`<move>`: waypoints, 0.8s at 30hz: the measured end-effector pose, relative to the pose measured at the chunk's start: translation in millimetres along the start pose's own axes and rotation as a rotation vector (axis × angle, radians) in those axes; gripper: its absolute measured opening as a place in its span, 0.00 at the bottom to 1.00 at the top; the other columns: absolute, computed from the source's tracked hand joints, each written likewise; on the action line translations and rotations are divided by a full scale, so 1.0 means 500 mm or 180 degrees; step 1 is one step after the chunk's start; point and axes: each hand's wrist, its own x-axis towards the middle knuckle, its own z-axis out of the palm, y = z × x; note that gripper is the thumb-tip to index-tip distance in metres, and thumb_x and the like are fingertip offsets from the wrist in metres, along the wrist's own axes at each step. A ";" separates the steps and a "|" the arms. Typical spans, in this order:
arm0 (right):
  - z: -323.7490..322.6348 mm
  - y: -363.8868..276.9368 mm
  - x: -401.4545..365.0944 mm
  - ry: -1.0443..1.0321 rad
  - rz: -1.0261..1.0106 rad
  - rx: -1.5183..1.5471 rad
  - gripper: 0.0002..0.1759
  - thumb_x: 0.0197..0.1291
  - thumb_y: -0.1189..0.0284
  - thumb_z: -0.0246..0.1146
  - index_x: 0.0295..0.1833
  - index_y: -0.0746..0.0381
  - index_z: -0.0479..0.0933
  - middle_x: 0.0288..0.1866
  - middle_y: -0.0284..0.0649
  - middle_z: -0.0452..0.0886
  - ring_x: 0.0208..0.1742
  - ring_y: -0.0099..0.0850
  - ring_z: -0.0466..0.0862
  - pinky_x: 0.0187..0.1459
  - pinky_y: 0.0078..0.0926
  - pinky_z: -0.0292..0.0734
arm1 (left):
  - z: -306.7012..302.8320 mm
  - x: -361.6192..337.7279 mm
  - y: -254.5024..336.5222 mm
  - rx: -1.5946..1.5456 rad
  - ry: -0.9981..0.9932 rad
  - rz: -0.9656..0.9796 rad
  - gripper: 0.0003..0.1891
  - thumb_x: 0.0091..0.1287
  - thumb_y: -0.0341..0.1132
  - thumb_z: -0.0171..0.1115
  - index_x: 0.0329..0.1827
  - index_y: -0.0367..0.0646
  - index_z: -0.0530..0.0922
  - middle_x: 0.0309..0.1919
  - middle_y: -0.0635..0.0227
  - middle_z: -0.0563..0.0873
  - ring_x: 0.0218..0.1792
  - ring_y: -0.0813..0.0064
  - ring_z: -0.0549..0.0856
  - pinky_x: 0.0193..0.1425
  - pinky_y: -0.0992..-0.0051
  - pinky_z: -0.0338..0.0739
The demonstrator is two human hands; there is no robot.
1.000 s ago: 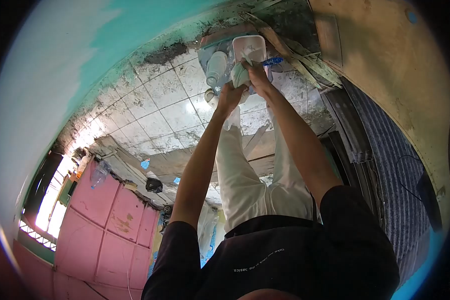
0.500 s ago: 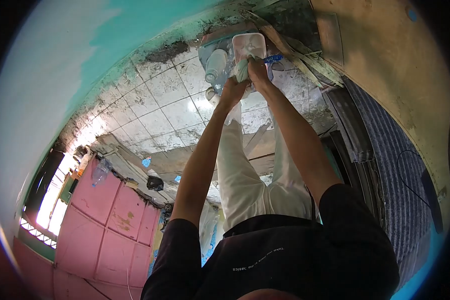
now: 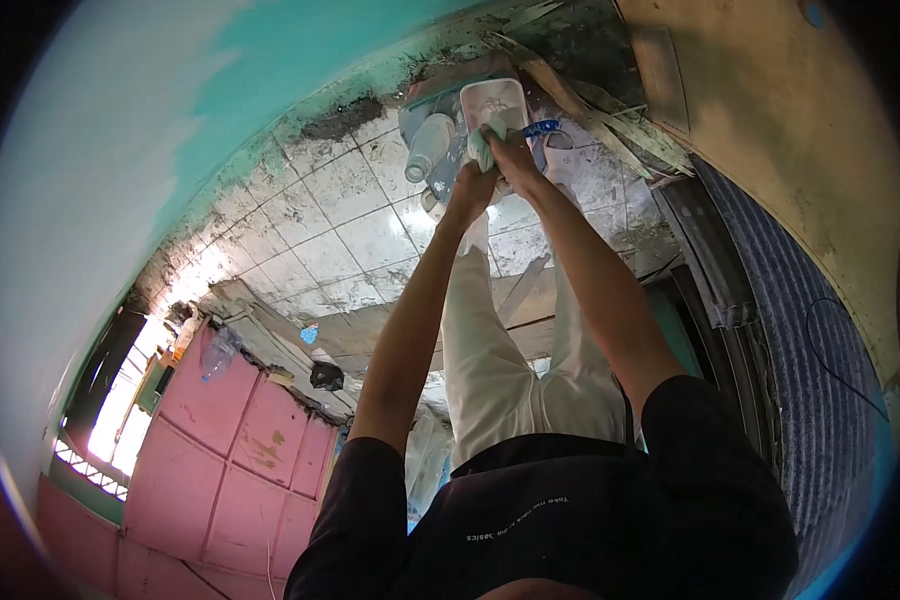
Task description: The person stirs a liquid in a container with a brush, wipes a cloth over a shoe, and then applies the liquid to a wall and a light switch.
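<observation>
I am bent far forward over a tiled floor. Both my hands meet at a pale green cloth [image 3: 483, 145]. My left hand [image 3: 470, 190] grips its lower end and my right hand [image 3: 515, 155] grips its upper end, just below a white rectangular tub [image 3: 493, 100]. A white plastic bottle [image 3: 425, 147] lies to the left of the tub on a grey-blue basin [image 3: 410, 118]. A blue strip [image 3: 542, 128] pokes out to the right of my right hand.
Dirty white floor tiles [image 3: 340, 215] spread to the left, meeting a teal wall [image 3: 270, 60]. Wooden slats [image 3: 610, 120] and a brown board [image 3: 770, 130] lie on the right, beside a dark ribbed mat [image 3: 800, 330]. A pink panelled door [image 3: 230, 440] stands at the lower left.
My hands and the cloth have stayed at the tub, kneading the cloth slightly. The camera shifted a little, so the scene sits lower and to the right.
</observation>
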 end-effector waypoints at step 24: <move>-0.014 0.052 0.031 0.0236 -0.0257 -0.0711 0.25 0.70 0.55 0.53 0.46 0.69 0.79 0.39 0.56 0.85 0.43 0.51 0.85 0.43 0.44 0.76 | -0.006 -0.007 -0.018 0.0713 -0.0267 -0.0091 0.24 0.65 0.47 0.63 0.42 0.28 0.81 0.33 0.48 0.87 0.38 0.57 0.87 0.45 0.60 0.77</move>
